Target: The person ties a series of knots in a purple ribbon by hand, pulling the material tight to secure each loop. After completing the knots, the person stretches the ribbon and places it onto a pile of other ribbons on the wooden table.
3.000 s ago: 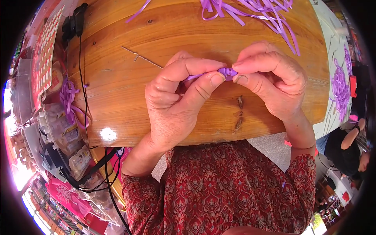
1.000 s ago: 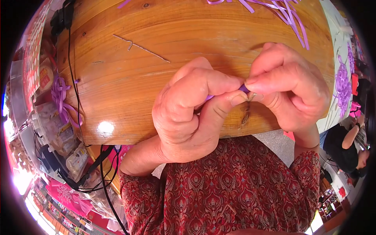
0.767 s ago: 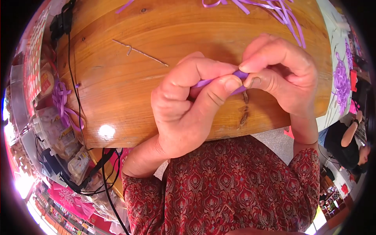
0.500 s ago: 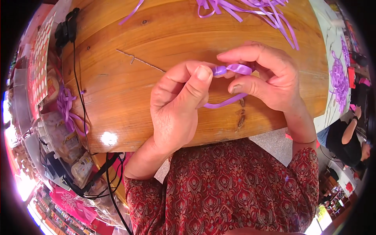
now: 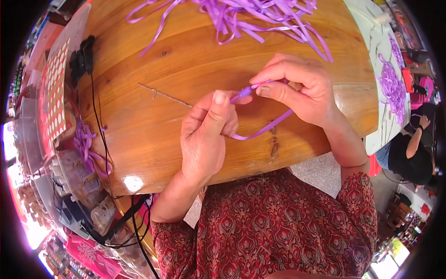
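Observation:
A purple ribbon runs between my two hands above the wooden table, with a small knot-like bunch in the short stretch between the fingertips. My left hand is closed, thumb and fingers pinching the ribbon on the left of that bunch. On the right, my right hand pinches the ribbon between thumb and forefinger. A loose length loops below, from under the left hand up to the right hand. A thin twisted wire-like stick reaches out past the left hand; its near end is hidden there.
Many purple ribbons lie heaped at the table's far side. Another purple bundle and a black cable are at the left edge. More ribbon lies on a white marbled surface at right. A person is beyond.
The ribbon loop at my right fingers has been drawn into a thin, straight strand. My right thumb and forefinger have closed together on it. The view has shifted slightly.

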{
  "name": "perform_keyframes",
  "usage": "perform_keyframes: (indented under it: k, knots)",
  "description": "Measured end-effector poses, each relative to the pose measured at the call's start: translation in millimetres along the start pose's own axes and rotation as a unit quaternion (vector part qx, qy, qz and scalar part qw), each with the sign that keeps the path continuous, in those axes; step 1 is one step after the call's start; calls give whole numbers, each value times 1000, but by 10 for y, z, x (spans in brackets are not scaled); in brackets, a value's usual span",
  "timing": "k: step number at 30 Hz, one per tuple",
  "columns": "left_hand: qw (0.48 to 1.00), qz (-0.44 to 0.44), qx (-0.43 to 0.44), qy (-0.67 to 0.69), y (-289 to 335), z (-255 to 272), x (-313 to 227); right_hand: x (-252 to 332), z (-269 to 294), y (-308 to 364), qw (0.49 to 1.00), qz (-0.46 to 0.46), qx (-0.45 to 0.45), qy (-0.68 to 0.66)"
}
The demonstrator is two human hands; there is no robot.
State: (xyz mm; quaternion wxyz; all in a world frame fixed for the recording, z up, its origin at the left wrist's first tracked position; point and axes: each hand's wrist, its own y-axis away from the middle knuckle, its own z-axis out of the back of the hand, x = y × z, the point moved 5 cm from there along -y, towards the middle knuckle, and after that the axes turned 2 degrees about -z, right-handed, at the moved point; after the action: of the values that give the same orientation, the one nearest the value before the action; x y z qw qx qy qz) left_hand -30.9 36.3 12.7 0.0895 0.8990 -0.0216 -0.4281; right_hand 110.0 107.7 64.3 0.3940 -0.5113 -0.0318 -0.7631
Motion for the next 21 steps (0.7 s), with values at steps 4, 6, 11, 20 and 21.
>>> perform_keyframes:
  k: [4, 6, 11, 20, 21]
  knots:
    - [983, -81, 25, -163, -54, 40, -28, -140, 98, 79, 993, -67, -32, -89]
    - [940, -190, -37, -281, -65, -3, -126, -174, 229, 162, 989, -81, -66, -108]
    - [942, -171, -47, -285, -43, 91, -72, -232, 601, 468, 990, -93, -76, -77]
    - [927, -102, 23, -361, -163, 183, 210, -658, 2245, 1721, 905, -239, -315, 160]
    - [922, -105, 38, -370, -194, 201, 235, -654, 2505, 1848, 879, -244, -354, 206]
